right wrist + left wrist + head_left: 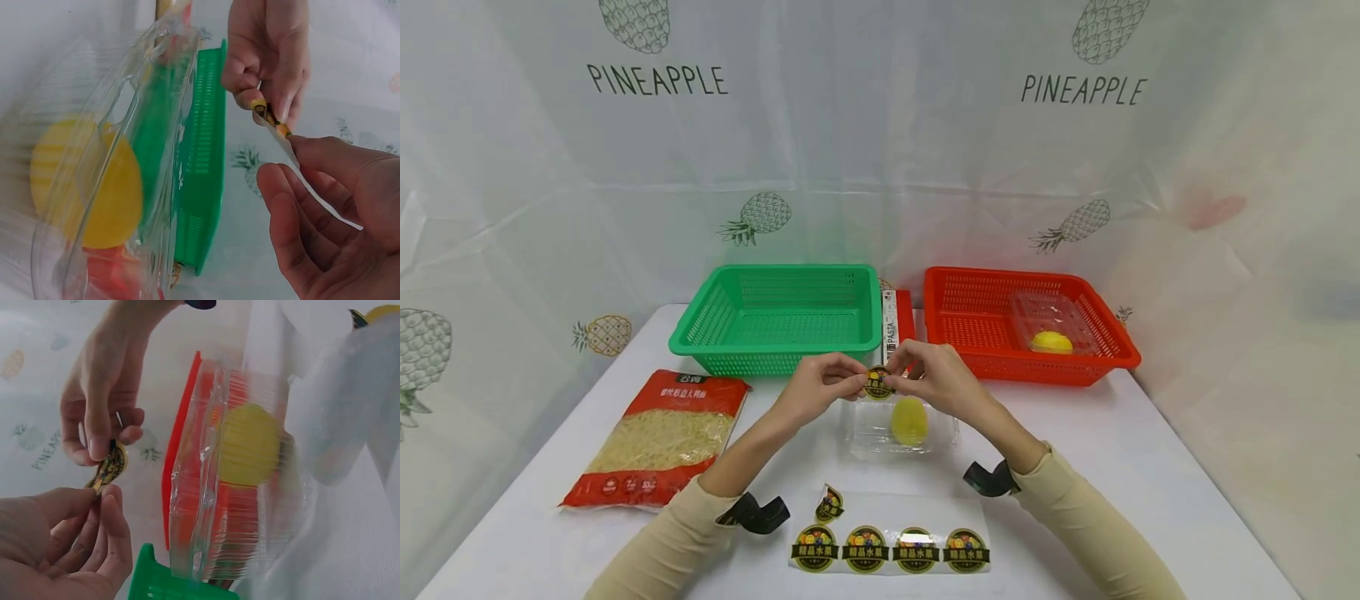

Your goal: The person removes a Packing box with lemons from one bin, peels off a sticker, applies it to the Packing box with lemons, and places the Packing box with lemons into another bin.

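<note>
— What am I looking at between the two hands?

— I am seeing a round black-and-gold sticker (877,383) being held up in the air, just above the clear plastic box (868,429) with the yellow fruit (908,420) in it. The left hand (820,385) is pinching its left edge between thumb and forefinger, and the right hand (929,375) is pinching the right edge the same way. Both sets of fingers are curling tight on it; neither is hanging loose.

— Which way is the sticker lying?

— Its width is running left to right between the two pinches, roughly level with the table (1157,467). In the right wrist view I am also making out a thin pale strip of backing (325,197) trailing down from it past the right palm, so the face seems to be parting from its liner.

— And the box relative to the fingers?

— The box is sitting directly below and slightly nearer to me than the sticker, lid shut, fruit in the middle. Both hands are equally near it; I would judge that a straight drop is all that separates the sticker from the lid.

— Anything else close by?

— The sticker sheet (891,548) is lying at the near edge, the green basket (778,317) and red basket (1026,321) are standing behind, and the bag of noodles (658,437) is resting off to the left.
</note>
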The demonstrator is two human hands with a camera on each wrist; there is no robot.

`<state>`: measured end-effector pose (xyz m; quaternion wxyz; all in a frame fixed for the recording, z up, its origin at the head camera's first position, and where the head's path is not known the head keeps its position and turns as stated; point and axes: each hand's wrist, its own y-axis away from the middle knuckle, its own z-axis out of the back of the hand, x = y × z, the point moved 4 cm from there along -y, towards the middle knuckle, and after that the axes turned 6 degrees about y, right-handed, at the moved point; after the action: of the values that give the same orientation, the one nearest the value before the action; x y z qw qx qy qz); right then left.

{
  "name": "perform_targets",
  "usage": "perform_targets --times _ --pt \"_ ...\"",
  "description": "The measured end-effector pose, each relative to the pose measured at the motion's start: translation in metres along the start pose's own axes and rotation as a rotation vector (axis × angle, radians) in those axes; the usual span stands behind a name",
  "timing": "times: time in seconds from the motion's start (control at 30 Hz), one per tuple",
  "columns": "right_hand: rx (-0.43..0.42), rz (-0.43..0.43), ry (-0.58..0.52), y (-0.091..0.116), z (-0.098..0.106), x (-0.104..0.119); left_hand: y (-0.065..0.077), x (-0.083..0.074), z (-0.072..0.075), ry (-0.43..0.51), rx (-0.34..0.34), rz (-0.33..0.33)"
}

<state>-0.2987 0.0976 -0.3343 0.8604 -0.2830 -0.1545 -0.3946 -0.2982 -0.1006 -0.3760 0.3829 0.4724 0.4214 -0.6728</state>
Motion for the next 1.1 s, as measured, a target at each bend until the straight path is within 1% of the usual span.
perform_targets --times 0.1,0.2,0.33,0.43,0.53,0.73,0.8,0.9,1.1 --pt "0.006 -0.006 0.005 -0.001 -0.001 -0.002 -0.001 0.001 0.002 0.067 -0.023 0.044" --pt "0.027 -0.033 -0.023 -0.002 -0.002 -0.006 -0.001 0.002 0.003 0.117 -0.037 0.074" --pt "0.046 -0.077 -0.064 -0.003 -0.004 -0.009 -0.001 0.004 0.003 0.106 -0.032 0.084" --pt "0.058 -0.099 -0.094 -0.005 -0.007 -0.012 -0.002 0.006 0.003 0.065 -0.026 0.077" --pt "0.079 -0.114 -0.121 -0.006 -0.012 -0.014 -0.003 0.008 0.004 0.014 -0.037 0.065" --pt "0.121 -0.121 -0.125 -0.008 -0.021 -0.02 -0.003 0.007 0.003 -0.219 -0.057 -0.016" --pt "0.132 -0.119 -0.119 -0.009 -0.023 -0.021 -0.003 0.007 0.003 -0.281 -0.065 -0.032" --pt "0.145 -0.118 -0.109 -0.009 -0.027 -0.024 -0.004 0.009 0.002 -0.32 -0.071 -0.048" --pt "0.147 -0.117 -0.109 -0.01 -0.031 -0.027 -0.005 0.012 0.003 -0.349 -0.081 -0.058"
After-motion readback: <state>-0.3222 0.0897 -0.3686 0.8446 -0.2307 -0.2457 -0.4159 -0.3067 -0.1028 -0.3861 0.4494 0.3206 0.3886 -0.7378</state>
